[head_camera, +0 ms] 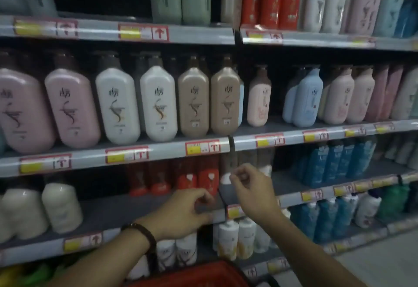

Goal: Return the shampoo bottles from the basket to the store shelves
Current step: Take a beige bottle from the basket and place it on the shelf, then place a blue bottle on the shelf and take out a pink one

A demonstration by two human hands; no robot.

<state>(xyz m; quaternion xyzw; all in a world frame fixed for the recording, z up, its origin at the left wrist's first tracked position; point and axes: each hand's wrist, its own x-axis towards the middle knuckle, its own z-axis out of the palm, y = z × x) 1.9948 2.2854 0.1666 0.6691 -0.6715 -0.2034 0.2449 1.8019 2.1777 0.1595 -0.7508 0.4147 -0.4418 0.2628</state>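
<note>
The red basket (192,274) shows only its rim at the bottom edge; its contents are hidden. Both hands are raised in front of the third shelf (108,214), near the black joint between two shelf units. My left hand (187,212) hovers at the shelf's front edge with loosely curled fingers, and no bottle is visible in it. My right hand (253,191) is slightly higher with fingers spread and empty, right beside a blurred white-topped bottle (226,178) standing on that shelf. Red shampoo bottles (203,182) stand just left of it.
Shelves fill the view. Pink, white and tan bottles (158,103) line the second shelf. Cream bottles (61,207) stand on the third shelf at left, beside a bare grey stretch of it. Blue bottles (334,162) are at right. Small white bottles (228,239) stand below my hands.
</note>
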